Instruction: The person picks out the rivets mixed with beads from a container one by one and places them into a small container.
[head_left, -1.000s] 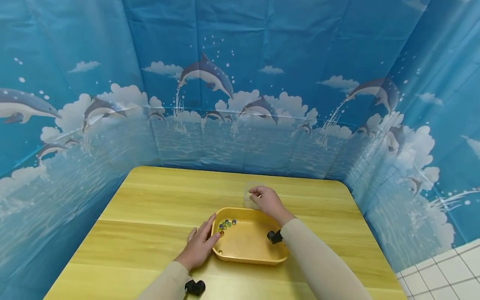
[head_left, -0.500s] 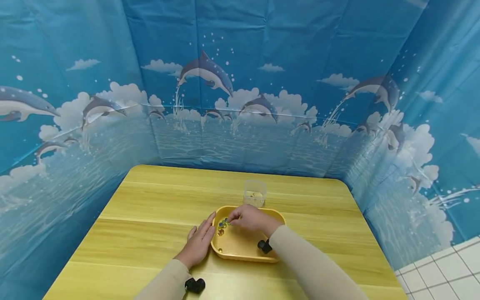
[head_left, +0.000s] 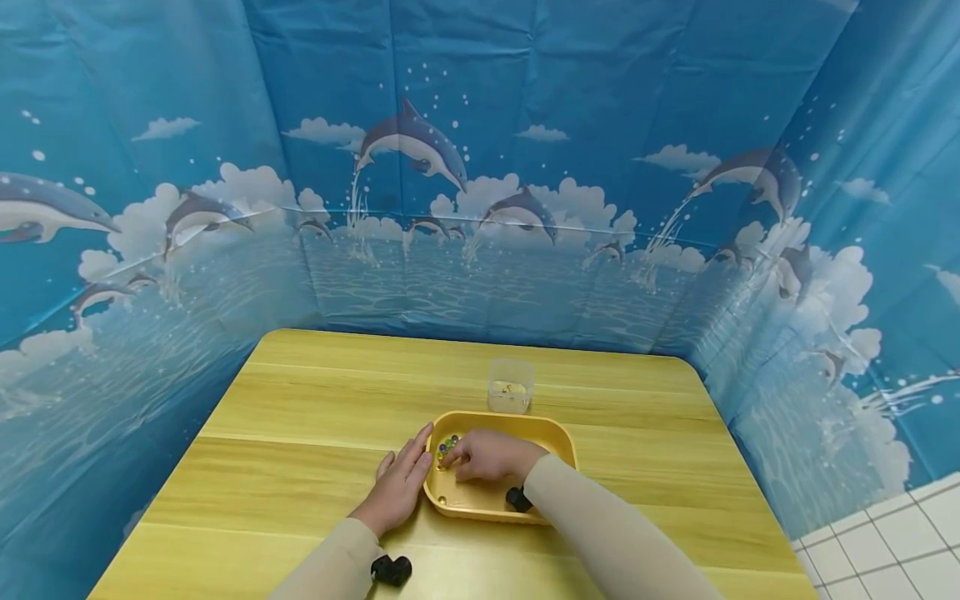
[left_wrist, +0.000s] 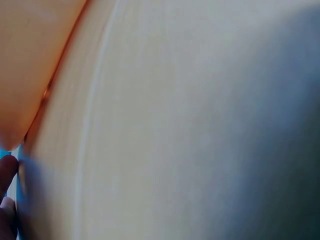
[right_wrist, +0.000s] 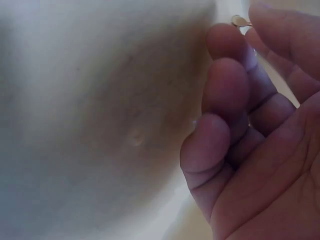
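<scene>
The glass-like marbles [head_left: 444, 448], clustered just to the right of the left hand's fingertips, can be expected to be light, hard and slippery, with a tendency to roll; each is best taken by a fingertip pinch on opposite sides. A lone marble [head_left: 442, 501] is seen nearer the wearer, apart from the cluster, and would be handled likewise. The yellow tray [head_left: 553, 435], by which both are held, lies between and under the hands; it is judged to be stiff, light plastic, best gripped by its rim. Beyond the right hand, a clear box [head_left: 512, 406] is set on the table [head_left: 315, 417]; it is probably light and crackable, best taken by its walls. The left hand [head_left: 395, 487] is laid nearly flat, fingers extended, against the tray's left side, with nothing grasped. The right hand [head_left: 491, 455] is lowered into the tray, several fingers curled and the fingertips brought to the cluster; a small amber piece [right_wrist: 240, 21] is seen beside them, but whether it is pinched cannot be told.
</scene>
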